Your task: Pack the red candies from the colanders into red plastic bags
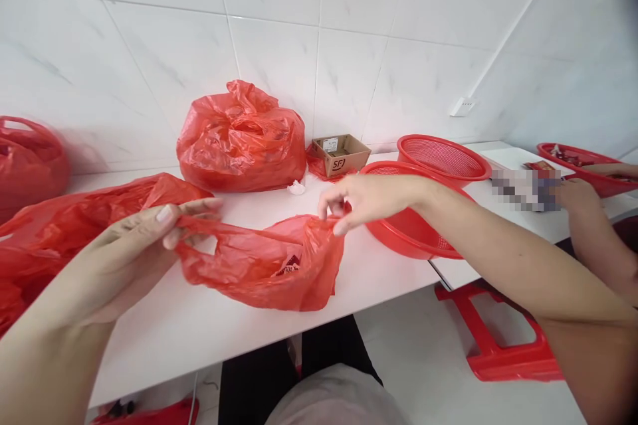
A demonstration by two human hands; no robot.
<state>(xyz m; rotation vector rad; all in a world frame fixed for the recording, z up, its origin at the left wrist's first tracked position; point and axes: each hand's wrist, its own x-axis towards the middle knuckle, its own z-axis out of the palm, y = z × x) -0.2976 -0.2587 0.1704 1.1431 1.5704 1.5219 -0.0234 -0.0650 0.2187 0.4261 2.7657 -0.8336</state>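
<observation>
Between my hands a thin red plastic bag (pixel 259 265) is stretched out above the front edge of the white table (pixel 164 339). My left hand (pixel 134 246) pinches one handle of it between thumb and fingers. On the other side my right hand (pixel 363 202) grips the bag's upper right rim with closed fingers. A small printed packet (pixel 289 264) shows inside the bag; what else lies in it is hidden. Just beyond my right hand stands an oval red plastic basket (pixel 409 239). Another crumpled red bag (pixel 54 232) lies behind my left hand.
A large full red bag (pixel 244 139) stands against the tiled wall, near a small cardboard box (pixel 341 154) and a crumpled white tissue (pixel 296 188). More red baskets (pixel 443 153) stand to the right. A co-worker's hand (pixel 581 196) is at far right. A red stool (pixel 513 352) stands below.
</observation>
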